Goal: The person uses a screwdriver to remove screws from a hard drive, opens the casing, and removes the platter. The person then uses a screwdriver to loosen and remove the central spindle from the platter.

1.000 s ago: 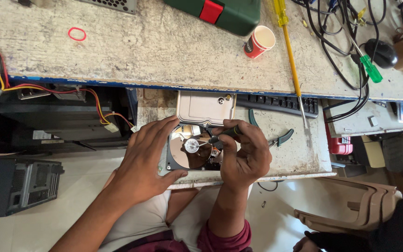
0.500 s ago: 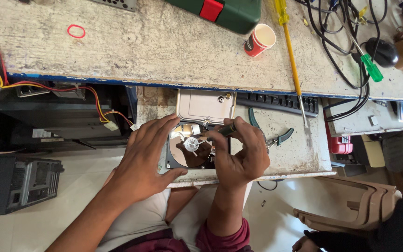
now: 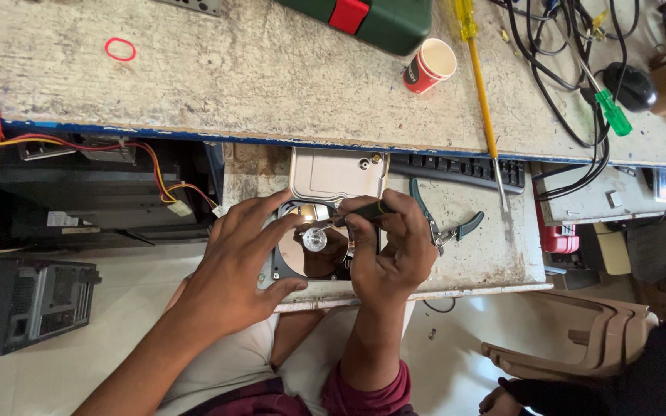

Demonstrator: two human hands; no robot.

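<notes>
The right hand [image 3: 391, 258] has shifted little since a second ago; its fingers stay pinched on a dark-handled screwdriver [image 3: 348, 216], tip at the spindle of the opened hard drive [image 3: 314, 246]. The left hand [image 3: 237, 270], fingers spread, steadies the drive on the small bench [image 3: 495, 254]. Loosening the platter clamp looks underway; next needs steady downward pressure.

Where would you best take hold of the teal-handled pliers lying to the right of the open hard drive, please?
Grip the pliers by the two teal handles, which spread apart toward the right, one up by the keyboard, one lower right. Come from above and the right: the metal jaws point left, close to the right hand, so that side is crowded.
</notes>
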